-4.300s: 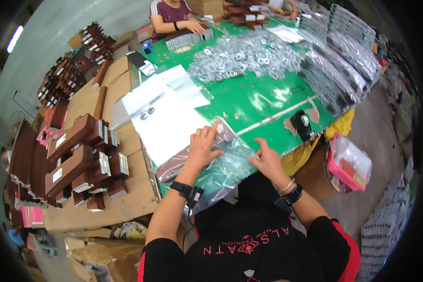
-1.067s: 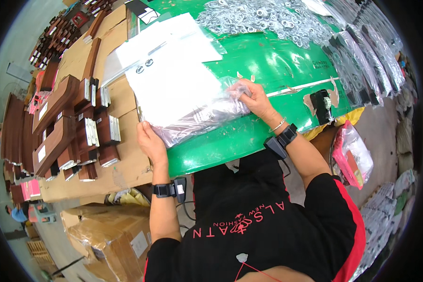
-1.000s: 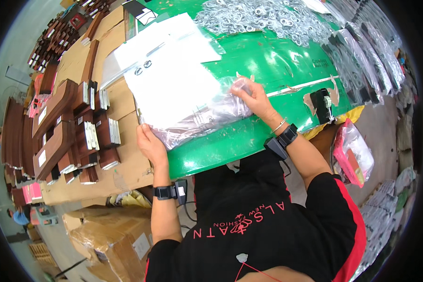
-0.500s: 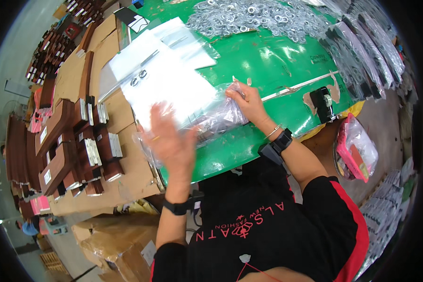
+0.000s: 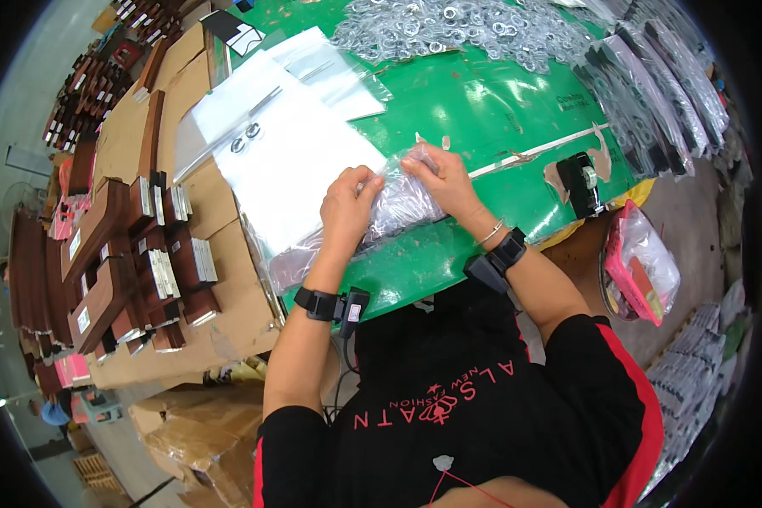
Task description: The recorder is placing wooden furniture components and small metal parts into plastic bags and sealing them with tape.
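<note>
A clear plastic bag (image 5: 402, 206) with something inside lies along the near edge of the green table (image 5: 499, 106). The plastic hides what that content is. My left hand (image 5: 347, 206) pinches the bag's upper edge, its fingers closed. Close by on the right, my right hand (image 5: 445, 182) grips the same edge between thumb and fingers. Under the bag and to its left is a stack of white, plastic-covered sheets (image 5: 288, 140), with two small metal rings (image 5: 245, 137) on top.
Dark brown slat-like bundles (image 5: 114, 279) are stacked on the cardboard (image 5: 254, 317) at left. A black tape dispenser (image 5: 579, 186) sits at the table's right edge. Bagged rings (image 5: 466, 32) are heaped at the far side, beside long wrapped packs (image 5: 643, 102). A pink-lined bin (image 5: 631, 267) stands at right.
My left hand, spread and blurred over the bag's left part before, has moved up and right and closed on the upper edge. My right hand has stayed nearly in place.
</note>
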{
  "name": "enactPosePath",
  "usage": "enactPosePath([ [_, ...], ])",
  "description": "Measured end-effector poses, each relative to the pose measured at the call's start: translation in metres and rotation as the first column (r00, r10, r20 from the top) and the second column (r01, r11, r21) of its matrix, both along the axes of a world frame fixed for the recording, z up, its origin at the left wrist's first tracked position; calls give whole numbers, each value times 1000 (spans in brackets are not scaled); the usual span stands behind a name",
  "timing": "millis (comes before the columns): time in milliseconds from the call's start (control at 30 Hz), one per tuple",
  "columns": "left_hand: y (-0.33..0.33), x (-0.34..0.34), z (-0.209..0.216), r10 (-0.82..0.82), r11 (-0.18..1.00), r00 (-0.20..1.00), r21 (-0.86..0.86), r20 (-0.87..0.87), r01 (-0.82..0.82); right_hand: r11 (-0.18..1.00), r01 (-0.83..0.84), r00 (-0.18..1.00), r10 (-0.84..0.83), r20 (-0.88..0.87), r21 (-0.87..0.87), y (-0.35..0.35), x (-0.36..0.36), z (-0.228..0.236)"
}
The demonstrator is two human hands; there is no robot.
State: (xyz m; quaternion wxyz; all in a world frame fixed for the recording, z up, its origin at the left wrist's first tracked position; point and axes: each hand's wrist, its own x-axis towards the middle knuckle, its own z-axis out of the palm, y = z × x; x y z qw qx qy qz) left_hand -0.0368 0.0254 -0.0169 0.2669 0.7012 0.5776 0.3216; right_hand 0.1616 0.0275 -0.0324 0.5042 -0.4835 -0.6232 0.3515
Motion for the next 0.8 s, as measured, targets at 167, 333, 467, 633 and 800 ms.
enactPosePath([
  [167, -5, 9, 15, 40, 991, 993, -125, -109, -53, 996, -63, 997, 65, 36, -62, 7, 6, 4],
  [333, -6, 14, 16, 37, 995, 985, -85, -169, -52, 990, -103, 994, 101, 28, 97, 16, 11, -7],
  [467, -3, 12, 16, 52, 997, 978, -52, -203, -64, 997, 25, 985, -13, 171, -69, 12, 0, 2],
  [633, -2, 9, 12, 65, 995, 982, -57, -179, -76, 996, 67, 977, -52, 208, -66, 7, -2, 1],
  [800, -1, 6, 37, -123, 975, 989, -195, -88, 104, 981, 159, 984, -168, 68, 111, -8, -1, 6],
])
